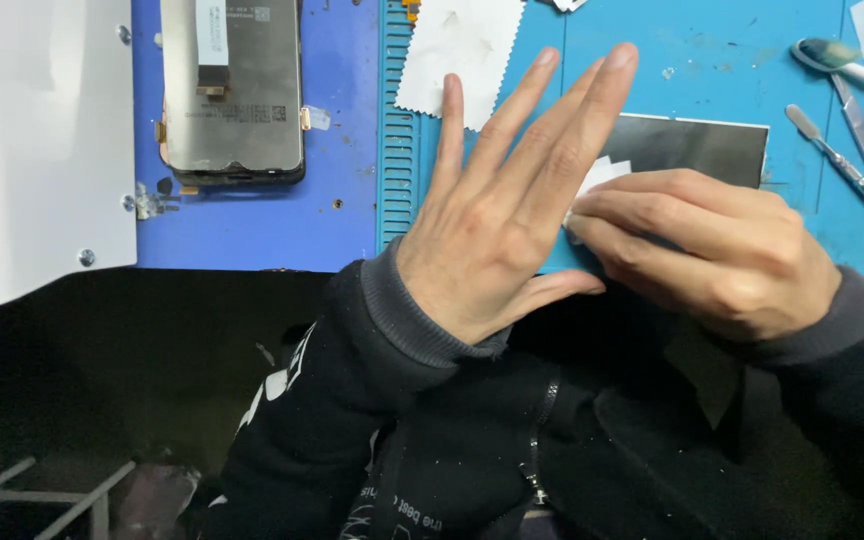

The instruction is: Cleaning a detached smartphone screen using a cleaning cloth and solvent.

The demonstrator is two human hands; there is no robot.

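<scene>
My left hand point(497, 215) is held flat with its fingers spread, resting over the near left end of a dark rectangular panel point(697, 148) on the blue-green work mat point(712, 60). My right hand point(717, 250) lies beside it over the panel's near edge, its fingertips pinched on a small white wipe point(602, 175) pressed against the panel. The panel's far right part shows bare and glossy. Both sleeves are black with grey cuffs.
A phone screen assembly point(232, 90), back side up, lies on a blue pad point(342, 150) at the far left. A white cloth point(462, 50) sits on the mat behind my left hand. Metal tweezers and spatulas point(857, 165) lie at the right. A white sheet point(37, 150) covers the left.
</scene>
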